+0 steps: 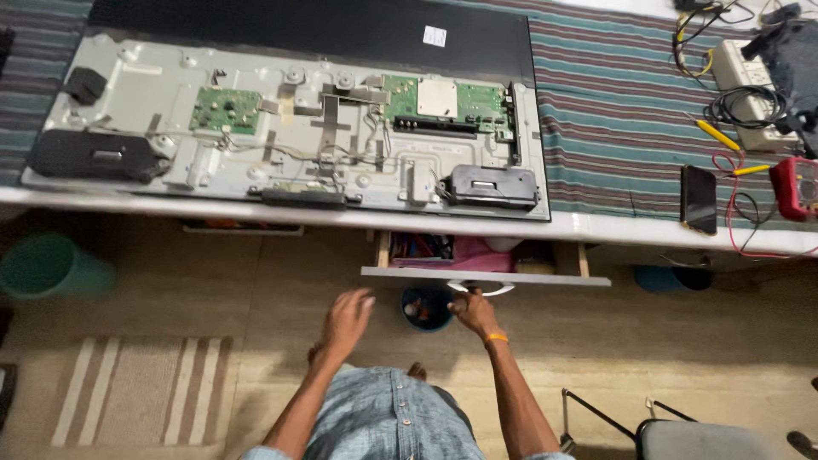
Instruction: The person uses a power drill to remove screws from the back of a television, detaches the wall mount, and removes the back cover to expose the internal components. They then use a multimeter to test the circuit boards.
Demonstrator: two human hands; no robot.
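Open drawer [486, 274], pulled out beneath the desk [596, 228]: right hand [474, 312] closed on its front edge; left hand [348, 317] open, fingers spread, just short of it. Blue bin [426, 308] on the floor between the hands. Flat-panel television [290, 128] face down on the striped cloth [613, 128], back cover off, green circuit boards [224, 110] exposed; small white square label [434, 36] on its dark upper edge.

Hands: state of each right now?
Left hand: open, fingers spread, holding nothing.
Right hand: curled at the open drawer's front edge; grip unclear.
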